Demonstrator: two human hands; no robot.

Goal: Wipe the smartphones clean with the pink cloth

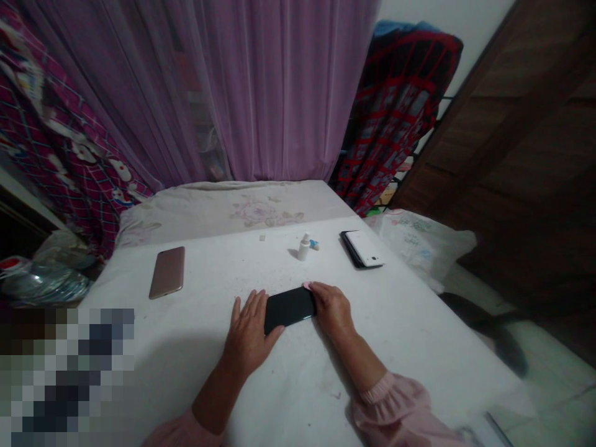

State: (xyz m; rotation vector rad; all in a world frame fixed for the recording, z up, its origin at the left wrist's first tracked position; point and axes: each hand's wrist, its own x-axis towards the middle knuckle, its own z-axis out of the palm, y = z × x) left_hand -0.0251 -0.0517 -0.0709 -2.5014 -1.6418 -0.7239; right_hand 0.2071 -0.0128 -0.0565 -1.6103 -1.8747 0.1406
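Note:
A black phone [289, 307] lies flat, screen up, on the white table [410, 323] in front of me. My left hand [249, 332] rests flat at its left end, fingers stretched out, thumb touching the phone's near corner. My right hand [331, 307] is curled over the phone's right end, fingers bent around its edge and holding it there. Both pink sleeves show at the bottom of the view.
A rose-gold phone [167, 271] lies at the left. A small white bottle [304, 247] with a blue cap beside it stands behind. A white phone [365, 248] on a dark case lies at the right. Purple curtain, patterned cloths and a plastic bag surround the table.

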